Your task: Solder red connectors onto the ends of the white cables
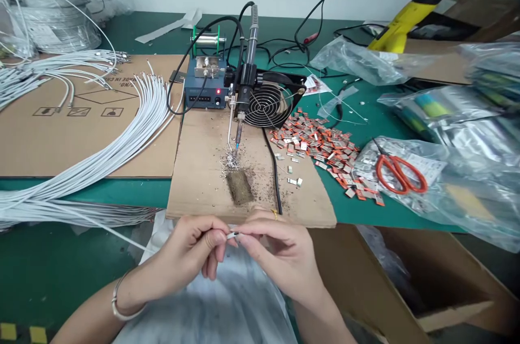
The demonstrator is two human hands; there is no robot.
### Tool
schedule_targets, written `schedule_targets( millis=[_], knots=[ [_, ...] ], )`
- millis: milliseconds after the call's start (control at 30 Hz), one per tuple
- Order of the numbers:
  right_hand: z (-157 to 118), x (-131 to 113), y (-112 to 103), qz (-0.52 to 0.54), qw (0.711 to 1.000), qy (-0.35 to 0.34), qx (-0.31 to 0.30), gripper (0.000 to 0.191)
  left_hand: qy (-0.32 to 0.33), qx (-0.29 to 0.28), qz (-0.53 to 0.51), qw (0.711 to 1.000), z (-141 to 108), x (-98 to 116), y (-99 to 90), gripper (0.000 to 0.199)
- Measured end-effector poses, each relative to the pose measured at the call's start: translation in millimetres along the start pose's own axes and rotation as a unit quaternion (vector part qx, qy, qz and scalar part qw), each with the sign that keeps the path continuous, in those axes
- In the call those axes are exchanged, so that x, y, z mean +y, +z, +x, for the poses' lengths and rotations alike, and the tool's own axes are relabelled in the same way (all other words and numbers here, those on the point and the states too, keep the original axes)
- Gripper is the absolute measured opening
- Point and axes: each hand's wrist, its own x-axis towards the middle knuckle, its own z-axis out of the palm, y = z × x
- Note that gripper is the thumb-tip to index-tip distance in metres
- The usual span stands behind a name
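In front of my lap both hands meet at the end of a white cable (pixel 232 235). My left hand (pixel 195 249) is closed, pinching the cable just behind its end between thumb and forefinger. Thumb and forefinger of my right hand (pixel 280 249) press together on the dark tip; the fingers hide most of that small piece. Above the hands, a soldering iron (pixel 248 57) stands clamped in a holder, its tip pointing down at a heap of solder scraps (pixel 231 161). A brown sponge-like block (pixel 239 188) lies just below on the cardboard.
Bundled white cables (pixel 134 122) spread across the left side. Behind stand a blue soldering station (pixel 205 84), a solder spool (pixel 209 39) and a fan (pixel 266 105). Small orange-and-metal connectors (pixel 325 143) lie right, near red-handled scissors (pixel 400 173) on plastic bags. An open carton (pixel 365 279) sits below.
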Motion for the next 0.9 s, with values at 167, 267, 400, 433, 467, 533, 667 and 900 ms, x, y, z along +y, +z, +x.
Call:
schedule_targets(
  millis=[167, 267, 400, 433, 467, 533, 667, 900],
  knots=[
    [2, -5, 1, -0.024, 0.999, -0.036, 0.002, 0.032, 0.033, -0.022, 0.077, 0.996, -2, -7, -4.5, 0.043],
    [0, -2, 2, -0.008, 1.000, -0.006, 0.014, 0.023, 0.125, 0.001, 0.192, 0.973, -3, -5, -6.5, 0.039],
    [-3, 0, 4, 0.040, 0.998, 0.052, 0.009, 0.014, 0.215, 0.021, 0.307, 0.927, -3, 0, -7.7, 0.031],
    [-4, 0, 4, 0.032, 0.998, 0.046, 0.008, 0.014, 0.227, 0.021, 0.321, 0.919, -3, 1, -7.7, 0.029],
    [-4, -1, 4, 0.018, 0.999, 0.035, 0.006, 0.016, 0.239, 0.020, 0.330, 0.913, -3, 2, -7.6, 0.028],
    [-5, -1, 3, 0.010, 1.000, 0.026, 0.004, 0.017, 0.258, 0.014, 0.342, 0.903, -3, 3, -7.4, 0.025],
    [-7, 10, 4, 0.210, 0.965, 0.155, -0.030, 0.013, 0.300, 0.004, 0.384, 0.873, -4, 7, -8.9, 0.025],
    [-10, 23, 3, 0.304, 0.909, 0.276, -0.067, 0.020, 0.253, -0.007, 0.389, 0.886, -6, 13, -11.8, 0.022]
  ],
)
